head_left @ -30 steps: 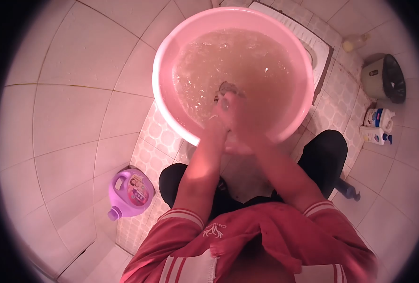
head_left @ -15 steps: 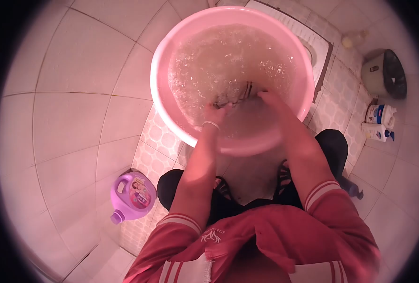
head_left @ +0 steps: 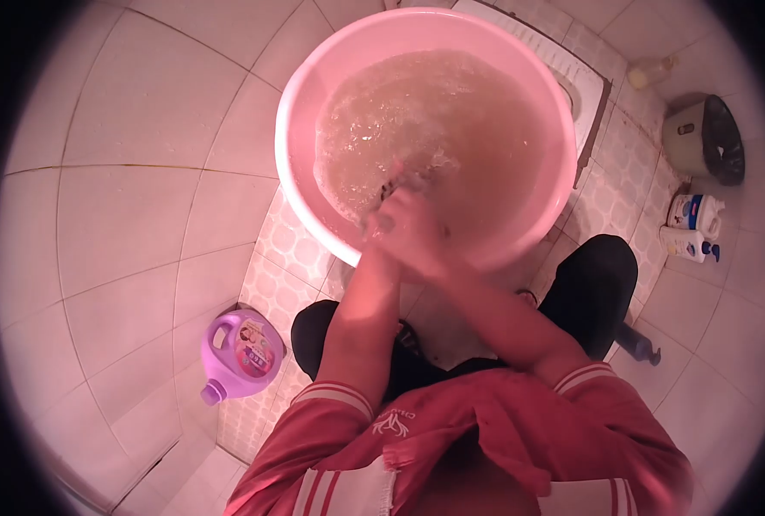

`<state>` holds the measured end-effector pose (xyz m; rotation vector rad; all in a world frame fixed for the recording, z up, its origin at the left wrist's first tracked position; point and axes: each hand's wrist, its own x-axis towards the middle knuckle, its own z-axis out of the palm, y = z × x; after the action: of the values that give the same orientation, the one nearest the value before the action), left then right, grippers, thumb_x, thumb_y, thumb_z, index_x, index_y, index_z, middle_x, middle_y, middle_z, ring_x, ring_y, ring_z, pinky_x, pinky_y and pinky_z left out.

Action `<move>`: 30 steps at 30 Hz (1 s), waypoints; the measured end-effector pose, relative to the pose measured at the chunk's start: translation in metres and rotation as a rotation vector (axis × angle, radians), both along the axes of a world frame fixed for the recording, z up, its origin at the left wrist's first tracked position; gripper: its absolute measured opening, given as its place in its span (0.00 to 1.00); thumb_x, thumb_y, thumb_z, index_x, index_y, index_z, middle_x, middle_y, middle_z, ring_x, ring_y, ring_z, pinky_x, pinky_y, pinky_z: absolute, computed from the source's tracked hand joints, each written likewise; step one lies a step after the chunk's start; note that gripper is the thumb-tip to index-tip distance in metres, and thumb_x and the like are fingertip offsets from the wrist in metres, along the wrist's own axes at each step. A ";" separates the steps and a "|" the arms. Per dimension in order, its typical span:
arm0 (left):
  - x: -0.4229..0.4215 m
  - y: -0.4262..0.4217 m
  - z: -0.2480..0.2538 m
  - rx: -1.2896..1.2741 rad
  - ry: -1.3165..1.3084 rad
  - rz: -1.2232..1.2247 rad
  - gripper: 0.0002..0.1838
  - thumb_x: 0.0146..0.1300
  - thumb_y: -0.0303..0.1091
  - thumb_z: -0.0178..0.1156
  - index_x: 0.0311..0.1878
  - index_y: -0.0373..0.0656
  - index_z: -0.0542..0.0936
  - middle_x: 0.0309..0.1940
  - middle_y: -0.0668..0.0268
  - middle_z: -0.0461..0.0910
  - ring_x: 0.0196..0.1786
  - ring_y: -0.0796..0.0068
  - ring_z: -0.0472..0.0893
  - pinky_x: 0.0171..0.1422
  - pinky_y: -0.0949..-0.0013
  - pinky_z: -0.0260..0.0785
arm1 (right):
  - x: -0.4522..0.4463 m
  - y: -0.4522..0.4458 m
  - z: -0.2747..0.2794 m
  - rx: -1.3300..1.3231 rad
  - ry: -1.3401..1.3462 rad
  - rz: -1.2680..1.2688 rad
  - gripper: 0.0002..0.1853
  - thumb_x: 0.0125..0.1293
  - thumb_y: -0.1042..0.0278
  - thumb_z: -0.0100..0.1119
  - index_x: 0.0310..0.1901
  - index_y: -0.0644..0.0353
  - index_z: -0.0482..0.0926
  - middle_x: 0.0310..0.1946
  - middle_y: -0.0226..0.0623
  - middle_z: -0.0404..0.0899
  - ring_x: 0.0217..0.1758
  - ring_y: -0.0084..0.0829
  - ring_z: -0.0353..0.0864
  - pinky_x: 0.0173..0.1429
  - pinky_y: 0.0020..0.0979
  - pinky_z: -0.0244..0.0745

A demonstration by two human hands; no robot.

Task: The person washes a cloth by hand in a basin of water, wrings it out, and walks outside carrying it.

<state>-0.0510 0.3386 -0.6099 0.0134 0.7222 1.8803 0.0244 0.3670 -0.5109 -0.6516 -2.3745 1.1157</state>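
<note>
A large pink basin (head_left: 295, 185) holds cloudy, rippling water (head_left: 477, 103). Over the basin's near left part my two hands meet. My right hand (head_left: 413, 225), somewhat blurred, lies across my left hand (head_left: 376, 227) and hides most of it. Both hands are closed round a wet cloth (head_left: 388, 189), of which a dark patterned bit shows just beyond the fingers. The rest of the cloth is under the murky water or behind the hands.
On the floor at the left stands a purple detergent bottle (head_left: 243, 354). A white squat toilet (head_left: 585, 86) lies behind the basin. Along the right wall are a grey-green bin (head_left: 685, 138), white bottles (head_left: 688, 215) and a dark pump bottle (head_left: 635, 342).
My right hand has moved left across the basin onto my left hand. The cloth stretched between them is now bunched at the hands. My left hand has shifted slightly nearer to me.
</note>
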 end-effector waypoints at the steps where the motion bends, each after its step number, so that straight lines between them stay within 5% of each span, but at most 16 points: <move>1: -0.002 0.002 -0.027 -0.220 0.189 0.039 0.12 0.67 0.40 0.53 0.39 0.41 0.76 0.31 0.67 0.77 0.36 0.76 0.76 0.45 0.71 0.69 | -0.007 0.011 -0.026 0.014 0.071 -0.094 0.10 0.51 0.58 0.61 0.28 0.55 0.79 0.32 0.42 0.76 0.35 0.45 0.76 0.43 0.44 0.72; 6: -0.010 0.013 -0.097 -0.591 0.370 0.078 0.12 0.67 0.42 0.55 0.38 0.42 0.77 0.34 0.72 0.79 0.41 0.78 0.77 0.44 0.70 0.71 | 0.000 0.055 -0.038 0.045 -0.098 -0.267 0.09 0.53 0.58 0.60 0.29 0.53 0.80 0.29 0.39 0.77 0.34 0.43 0.78 0.39 0.43 0.74; 8: -0.012 0.012 -0.075 -0.626 0.372 0.028 0.10 0.65 0.40 0.56 0.38 0.43 0.77 0.34 0.72 0.79 0.40 0.77 0.77 0.43 0.70 0.71 | 0.011 0.088 -0.047 -0.075 -0.172 -0.229 0.09 0.54 0.57 0.58 0.28 0.53 0.80 0.31 0.39 0.78 0.36 0.44 0.78 0.40 0.42 0.75; 12: -0.024 0.022 -0.002 -0.731 0.383 -0.142 0.08 0.58 0.31 0.59 0.41 0.46 0.79 0.35 0.70 0.79 0.37 0.74 0.77 0.38 0.68 0.71 | 0.035 0.154 -0.092 0.344 -0.197 -0.252 0.15 0.51 0.58 0.61 0.40 0.54 0.80 0.36 0.43 0.80 0.42 0.45 0.79 0.48 0.39 0.75; 14: -0.047 0.007 -0.069 -0.762 0.615 -0.350 0.11 0.57 0.32 0.61 0.44 0.47 0.79 0.35 0.69 0.79 0.38 0.75 0.78 0.42 0.67 0.71 | 0.045 0.162 -0.131 0.587 -0.091 -0.355 0.19 0.50 0.58 0.62 0.44 0.55 0.80 0.38 0.44 0.80 0.44 0.45 0.79 0.50 0.38 0.74; 16: -0.041 0.003 -0.079 -0.873 0.825 -0.496 0.22 0.59 0.44 0.62 0.54 0.46 0.76 0.37 0.68 0.81 0.39 0.74 0.79 0.48 0.66 0.70 | 0.052 0.160 -0.169 -0.110 -0.454 -0.367 0.25 0.48 0.61 0.64 0.51 0.58 0.77 0.41 0.45 0.81 0.46 0.45 0.79 0.53 0.38 0.73; 17: -0.028 0.006 -0.054 -0.872 0.826 -0.496 0.22 0.59 0.44 0.62 0.54 0.46 0.76 0.37 0.68 0.81 0.39 0.74 0.79 0.48 0.66 0.70 | 0.051 0.156 -0.156 -0.108 -0.453 -0.368 0.25 0.48 0.61 0.64 0.51 0.58 0.77 0.41 0.45 0.81 0.46 0.45 0.79 0.53 0.38 0.73; 19: 0.003 0.020 0.022 -0.858 0.280 -0.262 0.39 0.58 0.59 0.59 0.66 0.42 0.66 0.48 0.63 0.79 0.48 0.71 0.78 0.54 0.65 0.69 | 0.041 0.125 -0.095 -0.351 -0.390 0.023 0.23 0.48 0.64 0.64 0.48 0.60 0.77 0.43 0.44 0.81 0.48 0.42 0.79 0.53 0.39 0.73; 20: 0.002 0.019 0.025 -0.865 0.276 -0.254 0.39 0.58 0.59 0.59 0.66 0.42 0.66 0.48 0.63 0.79 0.48 0.71 0.78 0.54 0.65 0.69 | 0.034 0.109 -0.069 -0.448 -0.383 0.009 0.19 0.48 0.65 0.63 0.44 0.59 0.79 0.42 0.45 0.80 0.47 0.43 0.79 0.52 0.39 0.73; 21: 0.002 0.014 0.025 -0.740 0.064 -0.211 0.44 0.56 0.65 0.56 0.66 0.40 0.64 0.53 0.61 0.76 0.53 0.69 0.76 0.57 0.65 0.68 | 0.028 0.089 -0.049 -0.549 -0.379 -0.006 0.15 0.48 0.67 0.62 0.41 0.59 0.80 0.41 0.45 0.80 0.46 0.43 0.79 0.52 0.39 0.73; 23: -0.003 0.013 0.013 -0.604 -0.143 -0.164 0.49 0.55 0.71 0.54 0.67 0.38 0.62 0.58 0.60 0.73 0.58 0.68 0.74 0.60 0.65 0.67 | 0.023 0.057 -0.023 -0.216 -0.182 0.172 0.09 0.47 0.68 0.62 0.32 0.58 0.81 0.36 0.45 0.79 0.43 0.46 0.79 0.49 0.40 0.73; 25: -0.008 0.010 -0.015 -0.085 -0.466 -0.141 0.39 0.61 0.64 0.52 0.63 0.40 0.68 0.60 0.59 0.70 0.62 0.66 0.68 0.72 0.56 0.52 | 0.021 0.017 0.010 -0.256 -0.082 0.228 0.05 0.46 0.68 0.61 0.26 0.56 0.79 0.32 0.42 0.77 0.40 0.46 0.77 0.46 0.41 0.73; 30: 0.001 -0.002 -0.005 0.037 -0.124 -0.131 0.36 0.62 0.61 0.52 0.60 0.39 0.70 0.55 0.59 0.73 0.58 0.65 0.71 0.69 0.56 0.56 | 0.013 -0.009 0.035 -0.154 -0.086 0.119 0.04 0.47 0.67 0.62 0.25 0.54 0.78 0.35 0.37 0.76 0.42 0.43 0.77 0.46 0.42 0.71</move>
<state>-0.0497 0.3362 -0.6148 -0.0317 0.5872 1.7529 0.0371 0.3579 -0.4761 -0.6283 -2.4448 1.3577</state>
